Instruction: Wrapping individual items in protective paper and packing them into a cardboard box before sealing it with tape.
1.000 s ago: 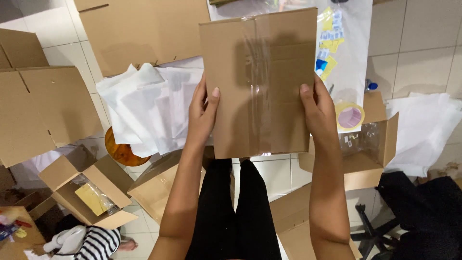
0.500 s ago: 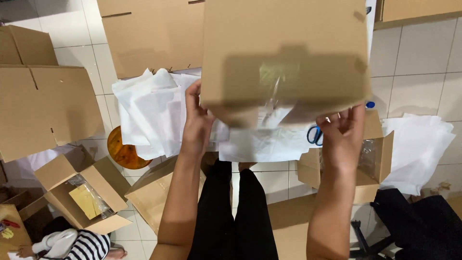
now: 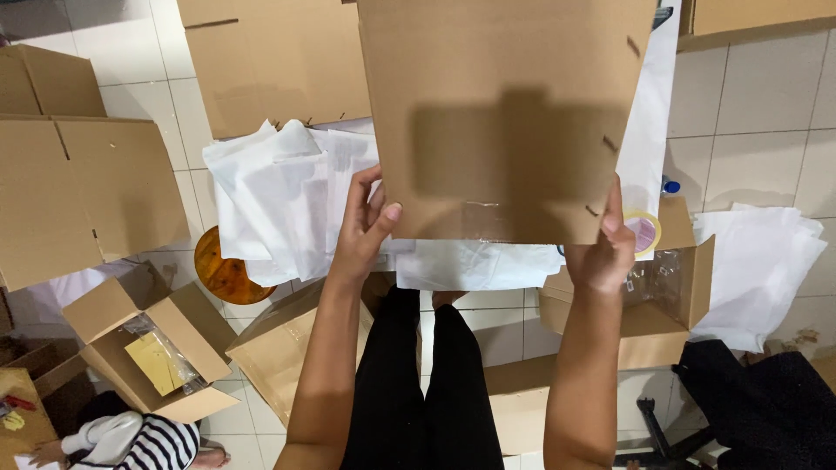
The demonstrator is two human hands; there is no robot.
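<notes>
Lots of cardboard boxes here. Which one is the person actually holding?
The big plain cardboard box raised at the top centre, gripped at its lower edge by the left hand and right hand. The others lie on the floor.

Even, bright indoor light falls from above. A dark, soft-edged shadow sits on the box (image 3: 505, 113), and the picture is sharp, with slight wide-angle stretch at the edges.
</notes>
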